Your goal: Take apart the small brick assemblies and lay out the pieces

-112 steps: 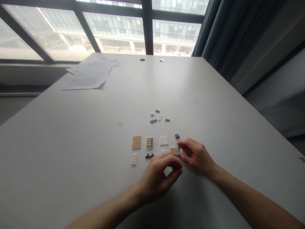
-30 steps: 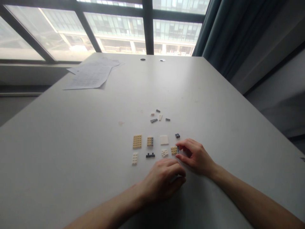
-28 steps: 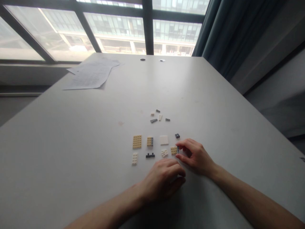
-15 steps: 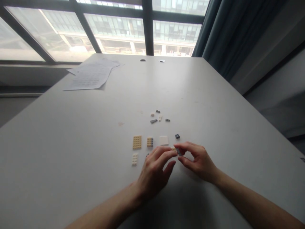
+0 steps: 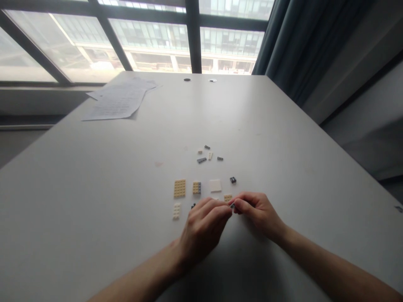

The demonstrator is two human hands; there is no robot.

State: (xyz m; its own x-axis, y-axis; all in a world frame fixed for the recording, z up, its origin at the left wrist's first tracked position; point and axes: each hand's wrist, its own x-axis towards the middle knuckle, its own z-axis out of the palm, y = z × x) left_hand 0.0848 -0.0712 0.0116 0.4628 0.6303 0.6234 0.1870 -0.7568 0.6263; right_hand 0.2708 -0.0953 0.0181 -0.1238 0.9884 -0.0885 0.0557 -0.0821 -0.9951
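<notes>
My right hand [image 5: 256,212] is closed, pinching a small grey building brick [image 5: 232,205] between thumb and fingertips. The fingertips of my left hand [image 5: 206,222] close on the same brick from the left, covering part of it. Just beyond the fingertips a tan studded plate [image 5: 228,197] lies on the table. Behind my left hand, a dark piece [image 5: 193,205] and a white piece [image 5: 215,199] show only in part. A white smooth tile [image 5: 215,186] and a dark studded brick [image 5: 233,180] lie farther back.
To the left are a large tan plate [image 5: 179,188], a tan-and-grey piece [image 5: 197,188] and a white studded plate [image 5: 176,212]. Several small pieces, among them a grey wedge [image 5: 202,160], lie farther off. Paper sheets [image 5: 115,100] rest at the table's far left.
My right hand has turned and drawn the grey brick slightly nearer, uncovering the tan plate. My left thumb and fingers have closed in to meet the brick.
</notes>
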